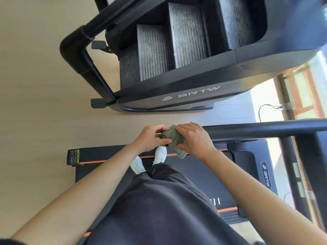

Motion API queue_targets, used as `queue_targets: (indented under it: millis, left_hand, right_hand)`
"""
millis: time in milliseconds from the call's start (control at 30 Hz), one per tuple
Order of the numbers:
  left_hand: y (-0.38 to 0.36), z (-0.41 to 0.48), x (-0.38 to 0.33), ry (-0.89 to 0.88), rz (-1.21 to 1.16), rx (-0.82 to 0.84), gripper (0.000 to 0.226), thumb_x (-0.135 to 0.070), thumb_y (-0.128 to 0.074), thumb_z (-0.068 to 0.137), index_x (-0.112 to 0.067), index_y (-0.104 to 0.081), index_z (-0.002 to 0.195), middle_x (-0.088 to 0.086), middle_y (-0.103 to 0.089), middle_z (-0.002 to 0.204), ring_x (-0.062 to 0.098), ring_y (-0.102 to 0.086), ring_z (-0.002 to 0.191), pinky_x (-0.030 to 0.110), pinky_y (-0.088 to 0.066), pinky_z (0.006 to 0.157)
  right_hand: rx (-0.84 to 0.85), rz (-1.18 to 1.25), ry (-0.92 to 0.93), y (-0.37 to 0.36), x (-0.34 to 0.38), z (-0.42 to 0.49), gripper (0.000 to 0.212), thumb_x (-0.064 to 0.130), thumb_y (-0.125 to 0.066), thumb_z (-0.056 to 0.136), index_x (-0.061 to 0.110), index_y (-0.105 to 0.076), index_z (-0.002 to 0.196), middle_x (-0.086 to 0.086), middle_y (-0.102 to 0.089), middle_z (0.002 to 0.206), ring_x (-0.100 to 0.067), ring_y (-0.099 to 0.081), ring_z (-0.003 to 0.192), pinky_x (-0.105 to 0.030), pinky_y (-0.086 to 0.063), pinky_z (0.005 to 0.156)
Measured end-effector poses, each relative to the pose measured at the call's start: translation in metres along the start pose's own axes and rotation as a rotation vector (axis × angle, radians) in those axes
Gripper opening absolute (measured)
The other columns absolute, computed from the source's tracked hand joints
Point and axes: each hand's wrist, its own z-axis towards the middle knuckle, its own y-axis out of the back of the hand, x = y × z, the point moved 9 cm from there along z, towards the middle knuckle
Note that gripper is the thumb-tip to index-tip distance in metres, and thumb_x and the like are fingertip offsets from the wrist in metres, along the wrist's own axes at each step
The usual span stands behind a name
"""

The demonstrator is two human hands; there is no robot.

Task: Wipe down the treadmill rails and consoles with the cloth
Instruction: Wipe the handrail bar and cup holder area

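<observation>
At the rail [265,129] end, left grip [152,137] and right grip [194,140] both hold the bunched cloth [174,138]; its loose tail could snag or drop onto the belt [203,170].

Head view, single, wide-angle: worn camera above the treadmill [203,175], facing steeply down onto its deck at close range; stair machine [187,50] beyond its side rail.

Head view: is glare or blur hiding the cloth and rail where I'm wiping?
Head view: no, the cloth, left hand and right hand are sharp and evenly lit at the rail; head view, right side: the sunlit patch by the window is blown out white; head view, top right: the stair climber corner is smeared.
</observation>
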Motion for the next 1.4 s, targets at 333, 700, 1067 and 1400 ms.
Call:
queue_targets:
  millis: [333, 700, 1067, 1400]
  left_hand:
    - [-0.006, -0.002, 0.04, 0.2, -0.385, 0.046, 0.051, -0.001, -0.084, 0.08, -0.009, -0.063, 0.126, 0.006, -0.073, 0.12, 0.021, -0.072, 0.109, 0.031, -0.057, 0.094]
    - [-0.005, -0.002, -0.002, -0.06, -0.088, -0.025, 0.051, -0.024, -0.091, 0.075, -0.029, -0.072, 0.122, -0.014, -0.068, 0.125, 0.001, -0.063, 0.115, 0.02, -0.048, 0.101]
    - [-0.032, 0.023, -0.068, -0.185, 0.303, -0.048, 0.05, -0.042, -0.09, 0.069, -0.03, -0.077, 0.116, -0.011, -0.071, 0.117, 0.012, -0.065, 0.107, 0.037, -0.051, 0.097]
    - [-0.122, 0.069, -0.13, -0.102, 0.653, -0.051, 0.053, -0.049, -0.086, 0.072, -0.04, -0.072, 0.121, -0.018, -0.068, 0.118, 0.009, -0.061, 0.111, 0.032, -0.048, 0.095]
  right_hand:
    - [0.23, -0.128, 0.009, -0.023, 0.02, 0.024, 0.045, 0.034, -0.072, 0.078, 0.014, -0.062, 0.117, -0.001, -0.068, 0.112, -0.026, -0.061, 0.111, -0.035, -0.025, 0.116]
    - [-0.163, -0.019, 0.019, 0.005, -0.011, -0.027, 0.074, 0.038, -0.089, 0.069, 0.013, -0.063, 0.134, -0.006, -0.062, 0.138, -0.028, -0.057, 0.128, -0.047, -0.037, 0.113]
    - [-0.196, -0.038, 0.055, 0.013, -0.077, -0.047, 0.074, 0.048, -0.086, 0.071, 0.016, -0.064, 0.134, -0.002, -0.063, 0.137, -0.032, -0.06, 0.121, -0.045, -0.032, 0.111]
    - [-0.246, 0.057, 0.119, 0.03, -0.189, -0.093, 0.071, 0.044, -0.085, 0.073, 0.017, -0.063, 0.135, 0.001, -0.064, 0.136, -0.03, -0.06, 0.114, -0.044, -0.041, 0.104]
